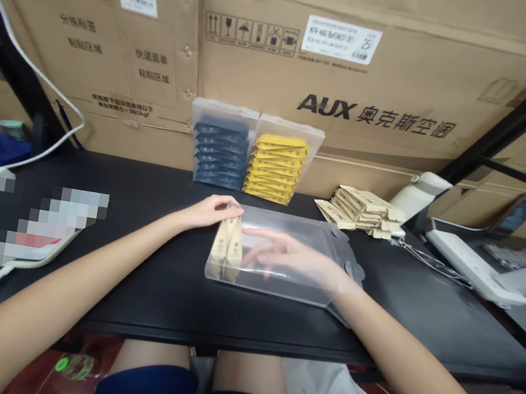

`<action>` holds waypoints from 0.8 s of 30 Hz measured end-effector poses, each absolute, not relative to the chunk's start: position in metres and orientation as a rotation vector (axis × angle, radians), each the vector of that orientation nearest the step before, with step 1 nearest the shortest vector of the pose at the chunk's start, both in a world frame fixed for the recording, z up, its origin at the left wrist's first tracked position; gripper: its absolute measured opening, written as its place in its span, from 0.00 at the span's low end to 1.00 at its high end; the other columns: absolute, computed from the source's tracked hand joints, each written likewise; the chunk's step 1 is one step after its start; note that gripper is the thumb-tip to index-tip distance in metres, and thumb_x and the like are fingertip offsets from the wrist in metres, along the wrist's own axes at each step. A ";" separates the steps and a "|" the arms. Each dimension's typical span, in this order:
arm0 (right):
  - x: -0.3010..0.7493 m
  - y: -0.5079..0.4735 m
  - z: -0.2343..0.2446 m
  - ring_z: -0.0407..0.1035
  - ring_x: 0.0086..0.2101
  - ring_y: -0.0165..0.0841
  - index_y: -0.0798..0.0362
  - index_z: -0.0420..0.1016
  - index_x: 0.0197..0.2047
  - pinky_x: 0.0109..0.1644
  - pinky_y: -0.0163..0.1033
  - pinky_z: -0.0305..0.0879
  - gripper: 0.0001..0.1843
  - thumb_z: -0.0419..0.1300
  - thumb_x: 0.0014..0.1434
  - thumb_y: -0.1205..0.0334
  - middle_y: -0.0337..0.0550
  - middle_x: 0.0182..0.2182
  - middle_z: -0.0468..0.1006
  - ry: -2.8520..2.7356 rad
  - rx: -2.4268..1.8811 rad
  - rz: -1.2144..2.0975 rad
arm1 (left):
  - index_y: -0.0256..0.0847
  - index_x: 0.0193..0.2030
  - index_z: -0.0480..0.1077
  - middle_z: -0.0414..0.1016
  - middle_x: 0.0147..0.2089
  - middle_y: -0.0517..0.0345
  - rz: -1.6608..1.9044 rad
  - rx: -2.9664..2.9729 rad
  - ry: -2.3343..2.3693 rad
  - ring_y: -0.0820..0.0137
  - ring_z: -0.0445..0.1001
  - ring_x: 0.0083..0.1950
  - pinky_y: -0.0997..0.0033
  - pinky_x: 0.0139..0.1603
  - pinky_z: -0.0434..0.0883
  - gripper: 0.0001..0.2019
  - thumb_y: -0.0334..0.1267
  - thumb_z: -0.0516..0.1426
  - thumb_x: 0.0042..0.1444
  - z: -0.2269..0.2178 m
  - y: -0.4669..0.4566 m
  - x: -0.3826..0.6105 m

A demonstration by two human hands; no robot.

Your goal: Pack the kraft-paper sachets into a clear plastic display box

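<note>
Right hand (291,253) lay inside a clear box (279,284), fingers loosely spread; left hand (211,211) curled over that box's far left corner, whether pinching it could not be told. AUX-printed cardboard (261,83) filled the upper frame. Black table (151,302) spanned the middle. Said clear box occupied the centre. Two cases (291,127), upper centre, held blue packets (220,153) and yellow packets (276,167) respectively. Pile of beige packets (366,208) sat right of centre. Two beige packets (221,245) stood within the clear box's left end.

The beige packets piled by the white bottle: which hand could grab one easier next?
Probably the right hand: it is nearer the piled packets, though it would first have to leave the clear box. The left hand is farther off, touching the box's left end.
</note>
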State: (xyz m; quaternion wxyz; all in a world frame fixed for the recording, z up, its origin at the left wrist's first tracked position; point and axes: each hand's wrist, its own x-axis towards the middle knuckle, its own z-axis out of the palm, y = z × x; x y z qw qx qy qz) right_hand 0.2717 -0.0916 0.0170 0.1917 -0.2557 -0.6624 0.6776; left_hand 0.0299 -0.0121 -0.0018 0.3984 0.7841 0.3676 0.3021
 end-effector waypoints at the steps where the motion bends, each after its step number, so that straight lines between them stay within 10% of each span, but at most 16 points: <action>1: 0.272 -0.091 0.016 0.72 0.45 0.34 0.50 0.55 0.67 0.40 0.34 0.69 0.35 0.62 0.60 0.59 0.51 0.45 0.79 -1.847 -0.707 1.908 | 0.37 0.40 0.74 0.75 0.38 0.54 0.770 1.987 0.918 0.65 0.71 0.40 0.67 0.43 0.66 0.21 0.55 0.57 0.54 -0.001 -0.013 0.030; 24: 0.273 -0.086 0.011 0.74 0.43 0.33 0.51 0.65 0.62 0.41 0.36 0.70 0.28 0.63 0.59 0.61 0.48 0.43 0.80 -1.827 -0.700 1.936 | 0.38 0.40 0.74 0.74 0.37 0.56 0.759 1.942 0.908 0.69 0.69 0.36 0.69 0.38 0.65 0.20 0.53 0.62 0.49 0.002 -0.013 0.030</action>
